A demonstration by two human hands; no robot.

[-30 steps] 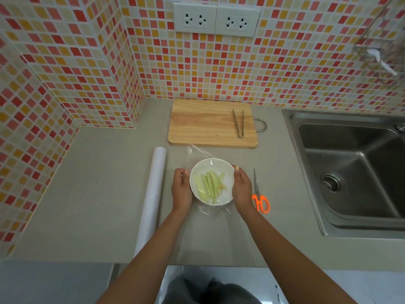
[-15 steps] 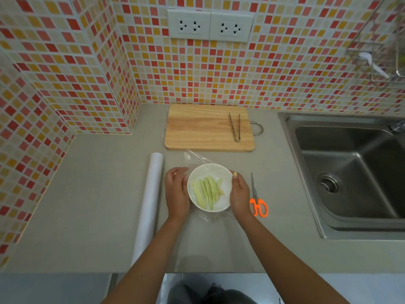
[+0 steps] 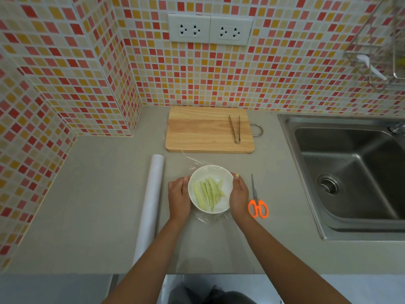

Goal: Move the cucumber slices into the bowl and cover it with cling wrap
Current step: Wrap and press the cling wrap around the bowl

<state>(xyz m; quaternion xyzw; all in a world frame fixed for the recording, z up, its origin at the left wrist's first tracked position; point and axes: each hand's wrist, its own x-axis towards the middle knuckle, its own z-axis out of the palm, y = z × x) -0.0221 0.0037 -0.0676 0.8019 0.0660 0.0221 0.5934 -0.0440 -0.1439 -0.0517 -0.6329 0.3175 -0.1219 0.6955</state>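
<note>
Now my left hand [image 3: 179,197] and right hand [image 3: 239,196] cup the bowl [image 3: 226,183] between them near the desk's front edge, pressing cling wrap [image 3: 209,219] down its sides. The cucumber slices [image 3: 208,194] lie inside, long axes running front to back.

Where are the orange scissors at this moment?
In the head view, the orange scissors lie flat on the counter, just right of the right hand at the bowl, between it and the sink.

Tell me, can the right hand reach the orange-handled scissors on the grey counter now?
Probably yes. The right hand cups the white bowl; the orange-handled scissors lie just beside it on the counter, nothing between.
</note>
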